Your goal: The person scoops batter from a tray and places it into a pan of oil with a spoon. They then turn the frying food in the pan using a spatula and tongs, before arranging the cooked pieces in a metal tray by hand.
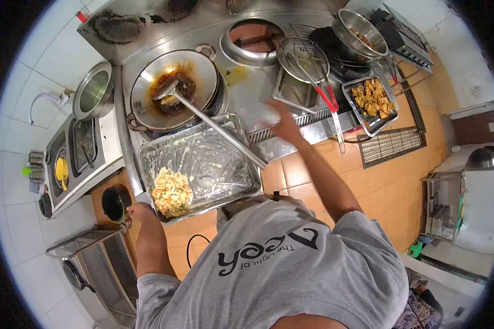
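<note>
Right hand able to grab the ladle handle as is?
Probably yes: the right hand, though blurred, is near the ladle handle, whose end juts past the tray; nothing visible blocks it.

left: white tiled wall (16,186), tap (49,97) | centre to right: orange tiled floor (384,203), metal grate (392,147) | upper right: pale wall (472,71), brown door (476,131) | right: metal rack (442,176) | lower left: mesh-sided rack (101,268) | light: sheen on floor

Lit brightly, from out of view. Glinting at 10 o'clock: tray (222,147). Glossy at 12: counter (248,108). Motion-blurred towards 1: right hand (282,125). Bowed at 9: wall tiles (17,183). Rounded by wide-angle distortion; black and grainy in corners.
</note>
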The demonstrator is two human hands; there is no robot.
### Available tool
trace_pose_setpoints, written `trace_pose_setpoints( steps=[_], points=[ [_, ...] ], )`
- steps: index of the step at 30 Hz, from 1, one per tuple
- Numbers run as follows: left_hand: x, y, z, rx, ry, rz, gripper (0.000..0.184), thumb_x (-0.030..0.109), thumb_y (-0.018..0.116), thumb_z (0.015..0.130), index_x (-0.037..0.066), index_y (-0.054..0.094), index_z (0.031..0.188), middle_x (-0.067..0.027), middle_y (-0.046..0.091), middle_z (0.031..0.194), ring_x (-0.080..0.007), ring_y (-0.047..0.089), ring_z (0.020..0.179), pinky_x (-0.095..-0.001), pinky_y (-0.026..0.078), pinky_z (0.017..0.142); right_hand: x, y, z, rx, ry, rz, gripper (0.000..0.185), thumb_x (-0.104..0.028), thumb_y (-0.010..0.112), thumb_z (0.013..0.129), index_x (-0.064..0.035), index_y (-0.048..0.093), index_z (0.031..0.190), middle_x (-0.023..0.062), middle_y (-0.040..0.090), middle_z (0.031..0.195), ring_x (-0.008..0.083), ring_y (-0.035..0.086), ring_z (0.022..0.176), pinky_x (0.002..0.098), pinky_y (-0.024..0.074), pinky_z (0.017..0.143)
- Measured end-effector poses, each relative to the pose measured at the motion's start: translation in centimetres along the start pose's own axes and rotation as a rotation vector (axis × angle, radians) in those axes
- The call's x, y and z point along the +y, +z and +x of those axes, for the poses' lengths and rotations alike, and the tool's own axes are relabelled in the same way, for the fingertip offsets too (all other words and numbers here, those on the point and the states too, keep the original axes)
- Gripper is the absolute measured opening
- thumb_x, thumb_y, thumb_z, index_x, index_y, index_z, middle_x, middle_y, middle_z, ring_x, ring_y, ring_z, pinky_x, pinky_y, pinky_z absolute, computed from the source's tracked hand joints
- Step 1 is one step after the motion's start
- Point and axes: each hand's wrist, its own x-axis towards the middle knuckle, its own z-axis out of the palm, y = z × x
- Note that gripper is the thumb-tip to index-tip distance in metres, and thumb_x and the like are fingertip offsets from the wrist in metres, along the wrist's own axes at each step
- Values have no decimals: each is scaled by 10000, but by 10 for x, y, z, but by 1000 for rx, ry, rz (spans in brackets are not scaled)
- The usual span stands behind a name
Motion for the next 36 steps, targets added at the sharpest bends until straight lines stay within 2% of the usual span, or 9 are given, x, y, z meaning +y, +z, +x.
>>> trace_pose_setpoints(
  steps=[1, 3, 6, 8, 10, 15, 27, 30, 36],
  points=[
    [-5, 7, 9, 16, 24, -1, 598, 443, 278, 901, -53, 577, 1049, -235, 563, 1090, -405, 536, 978, -491, 408, 834, 22, -36, 21, 131, -139, -394, 535, -225, 743, 658, -71, 539, 1128, 133, 556, 1109, 309, 511, 1050, 376, 430, 847],
    [-5, 9, 9, 33, 32, 14, 590, 446, 282, 899, -41, 578, 1053, -229, 567, 1087, -403, 535, 983, -490, 410, 833, 46, -95, 36, 82, 314, -762, 640, -421, 722, 640, -77, 516, 1138, 197, 563, 1061, 351, 525, 989, 449, 428, 789],
    [-13, 18, 21, 108, 73, 22, 568, 453, 290, 894, -7, 588, 1045, -216, 580, 1068, -394, 546, 957, -475, 414, 819, 136, -120, 14, 106, 402, -1183, 912, -480, 736, 602, -87, 330, 1317, 233, 577, 1036, 370, 557, 968, 427, 484, 699],
    [-17, 11, 19, -36, 83, -105, 593, 505, 287, 885, 18, 590, 1037, -204, 587, 1054, -368, 552, 938, -450, 422, 792, 158, -138, 27, -118, 593, -753, 932, -460, 735, 616, -52, 303, 1334, 230, 603, 980, 379, 587, 904, 438, 488, 699],
    [-2, -6, -2, -109, -116, -100, 618, 543, 269, 874, 44, 568, 1083, -205, 576, 1077, -372, 545, 952, -448, 423, 798, 178, -138, 25, -44, 466, -795, 882, -400, 726, 642, -8, 313, 1315, 227, 618, 921, 381, 605, 828, 441, 483, 706],
    [5, -12, -9, -101, 42, -80, 562, 481, 258, 880, 69, 545, 1133, -203, 553, 1124, -372, 531, 995, -455, 414, 837, 131, -140, 14, 146, 77, -632, 617, -65, 613, 714, 6, 367, 1276, 196, 611, 978, 378, 593, 763, 426, 481, 663],
    [6, -10, -7, -111, -97, -53, 541, 440, 317, 875, 11, 536, 1121, -202, 553, 1122, -376, 522, 1019, -449, 406, 875, -123, -75, -8, -204, 225, -77, 341, -114, 578, 812, -75, 549, 1150, 212, 610, 951, 318, 619, 837, 367, 506, 662],
    [12, -22, -26, -57, 19, -79, 562, 467, 306, 881, 17, 531, 1131, -203, 550, 1127, -375, 520, 1023, -450, 405, 880, -140, -16, 15, -293, -45, 43, 346, -151, 603, 781, -97, 569, 1121, 202, 614, 921, 338, 606, 833, 403, 500, 672],
    [18, -29, -33, -108, -45, -54, 577, 477, 287, 894, 11, 524, 1138, -209, 543, 1133, -382, 512, 1031, -460, 394, 890, -131, 45, 50, -460, 81, -147, 292, -188, 612, 746, -72, 619, 1015, 198, 598, 781, 375, 579, 743, 416, 463, 676]
  ],
)
